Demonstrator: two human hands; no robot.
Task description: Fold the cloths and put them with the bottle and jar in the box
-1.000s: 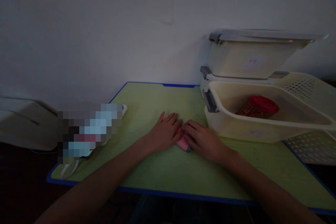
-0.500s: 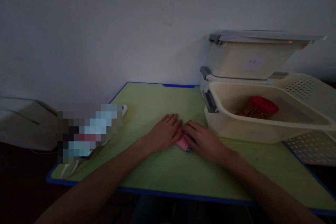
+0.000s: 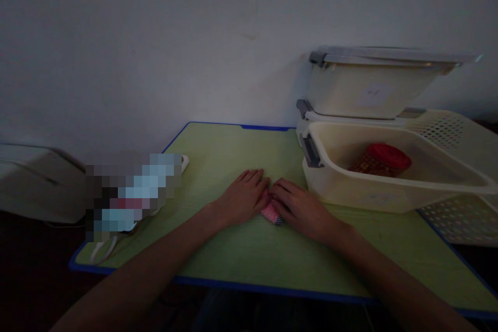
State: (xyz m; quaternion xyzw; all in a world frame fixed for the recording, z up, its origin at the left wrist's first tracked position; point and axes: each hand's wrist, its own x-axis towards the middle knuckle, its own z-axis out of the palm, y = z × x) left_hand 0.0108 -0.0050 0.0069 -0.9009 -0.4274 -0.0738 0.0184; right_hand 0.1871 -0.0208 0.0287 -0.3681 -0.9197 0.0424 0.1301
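Observation:
A small folded pink cloth (image 3: 270, 213) with a dark checked end lies on the green tabletop between my hands. My left hand (image 3: 241, 198) rests beside it on the left, palm down, fingers stretched out and its inner edge touching the cloth. From the right, my right hand (image 3: 303, 207) bends its fingers over the cloth and holds it down. The far part of the cloth is hidden beneath the fingers of both hands.
Right of my hands stands an open cream bin (image 3: 365, 192) holding a red-lidded patterned container (image 3: 385, 158). Behind it is a lidded box (image 3: 350, 88); a perforated basket (image 3: 462, 218) sits at the far right. On the left, a blurred-out object lies near a white cord (image 3: 105, 254).

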